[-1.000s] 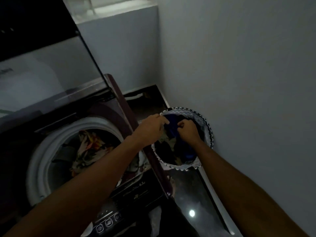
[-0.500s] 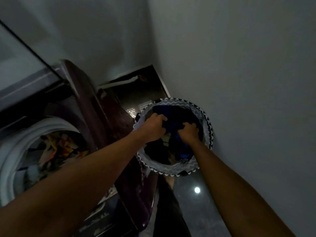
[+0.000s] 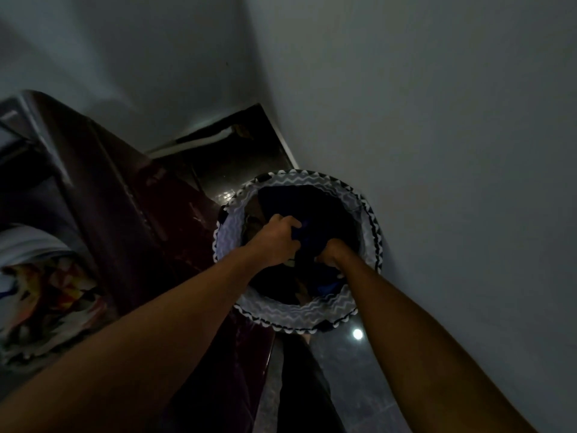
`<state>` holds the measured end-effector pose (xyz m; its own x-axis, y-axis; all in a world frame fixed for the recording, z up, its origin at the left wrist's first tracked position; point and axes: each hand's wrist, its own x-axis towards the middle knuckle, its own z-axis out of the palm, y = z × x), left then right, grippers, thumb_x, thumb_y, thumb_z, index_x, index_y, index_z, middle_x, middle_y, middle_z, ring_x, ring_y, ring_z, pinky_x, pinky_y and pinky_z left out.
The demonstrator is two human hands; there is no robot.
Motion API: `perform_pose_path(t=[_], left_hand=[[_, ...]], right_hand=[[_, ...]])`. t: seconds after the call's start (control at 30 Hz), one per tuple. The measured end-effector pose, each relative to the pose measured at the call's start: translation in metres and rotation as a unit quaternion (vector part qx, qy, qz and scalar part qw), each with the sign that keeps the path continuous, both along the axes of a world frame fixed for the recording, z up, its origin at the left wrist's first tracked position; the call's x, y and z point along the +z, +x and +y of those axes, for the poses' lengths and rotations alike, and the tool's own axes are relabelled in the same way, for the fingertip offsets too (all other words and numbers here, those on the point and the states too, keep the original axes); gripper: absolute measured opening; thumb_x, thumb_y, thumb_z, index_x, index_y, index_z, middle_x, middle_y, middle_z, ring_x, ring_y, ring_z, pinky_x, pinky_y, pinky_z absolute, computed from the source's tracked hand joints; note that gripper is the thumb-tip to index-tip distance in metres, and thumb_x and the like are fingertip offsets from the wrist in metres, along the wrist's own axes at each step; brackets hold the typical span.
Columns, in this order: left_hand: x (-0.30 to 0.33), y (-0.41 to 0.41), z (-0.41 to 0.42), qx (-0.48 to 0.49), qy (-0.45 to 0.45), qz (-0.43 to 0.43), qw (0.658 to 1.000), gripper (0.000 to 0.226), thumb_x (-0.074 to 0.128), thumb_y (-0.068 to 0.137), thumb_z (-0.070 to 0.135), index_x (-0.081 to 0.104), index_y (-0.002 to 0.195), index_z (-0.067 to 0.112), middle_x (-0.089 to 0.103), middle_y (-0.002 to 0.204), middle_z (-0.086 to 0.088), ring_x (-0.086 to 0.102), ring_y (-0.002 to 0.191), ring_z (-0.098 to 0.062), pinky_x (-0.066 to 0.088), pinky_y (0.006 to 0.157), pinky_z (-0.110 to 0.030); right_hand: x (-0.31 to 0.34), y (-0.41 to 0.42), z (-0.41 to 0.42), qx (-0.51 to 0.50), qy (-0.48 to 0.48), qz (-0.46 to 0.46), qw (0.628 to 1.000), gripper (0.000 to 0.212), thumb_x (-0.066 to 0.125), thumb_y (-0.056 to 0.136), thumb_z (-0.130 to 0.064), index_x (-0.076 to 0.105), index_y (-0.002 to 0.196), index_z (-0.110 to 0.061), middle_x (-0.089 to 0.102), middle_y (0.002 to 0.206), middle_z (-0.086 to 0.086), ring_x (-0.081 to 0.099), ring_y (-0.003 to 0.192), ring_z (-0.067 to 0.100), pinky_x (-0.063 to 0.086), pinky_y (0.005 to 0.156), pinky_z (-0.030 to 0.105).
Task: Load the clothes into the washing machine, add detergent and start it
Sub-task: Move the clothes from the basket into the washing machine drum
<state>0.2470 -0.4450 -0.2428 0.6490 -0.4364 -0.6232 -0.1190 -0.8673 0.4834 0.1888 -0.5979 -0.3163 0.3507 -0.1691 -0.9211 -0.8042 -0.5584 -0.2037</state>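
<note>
Head view: washing machine [image 3: 131, 232] left, patterned clothes [image 3: 46, 295] already in its drum; basket [image 3: 373, 232] against the wall. Left hand [image 3: 278, 242] and right hand [image 3: 331, 253] clutch a blue garment [image 3: 309, 235]; tangled, it might drag others out.

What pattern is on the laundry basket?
White and grey zigzag waves, black-and-white triangle trim on the laundry basket; head view.

Dim corner of a room: two plain pale grey-white painted walls [image 3: 437, 120] meeting above a dark glossy tiled floor [image 3: 352, 389] that carries one small round white reflection of a light [image 3: 357, 334], with a pale skirting strip [image 3: 190, 140] along the far wall's foot.
</note>
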Motion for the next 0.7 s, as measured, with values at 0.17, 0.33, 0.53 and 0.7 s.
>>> perform_pose_path(t=[0.17,0.33,0.53,0.7], left_hand=[[0.007,-0.004,0.005,-0.002,0.002,0.02,1.0,0.058,0.065,0.089,0.016,0.042,0.142,0.014,0.038,0.141,-0.015,0.048,0.125,-0.033,0.04,0.102,-0.032],[0.029,-0.004,0.008,0.02,-0.012,0.035,0.999,0.091,0.071,0.08,0.007,0.018,0.154,0.014,0.031,0.146,-0.021,0.041,0.132,-0.039,0.039,0.104,-0.037],[0.073,-0.005,0.004,0.045,-0.116,-0.025,0.992,0.123,0.082,0.068,0.008,-0.002,0.156,0.023,0.032,0.15,-0.021,0.039,0.135,-0.036,0.036,0.108,-0.039],[0.11,-0.009,0.018,0.197,-0.277,0.079,0.937,0.112,0.09,0.062,0.009,0.025,0.151,0.022,0.048,0.144,0.0,0.051,0.13,-0.018,0.052,0.095,-0.03]], right_hand=[[0.019,-0.005,0.002,-0.14,0.023,-0.1,0.985,0.02,0.058,0.084,-0.009,0.063,0.103,-0.003,0.062,0.106,0.017,0.06,0.094,0.035,0.05,0.073,0.039],[0.091,0.025,-0.009,-0.215,0.067,-0.244,0.943,0.03,0.046,0.084,-0.003,0.046,0.063,-0.025,0.046,0.067,-0.007,0.043,0.058,0.005,0.041,0.059,0.023],[0.17,0.042,0.002,-0.218,0.138,-0.325,0.91,0.017,0.044,0.058,-0.007,0.038,0.048,-0.02,0.037,0.053,0.007,0.035,0.055,0.022,0.027,0.052,0.037],[0.229,0.042,0.011,-0.225,0.202,-0.401,0.865,0.031,0.037,0.091,0.014,0.053,0.07,-0.003,0.051,0.055,0.003,0.052,0.044,0.003,0.045,0.05,0.021]])
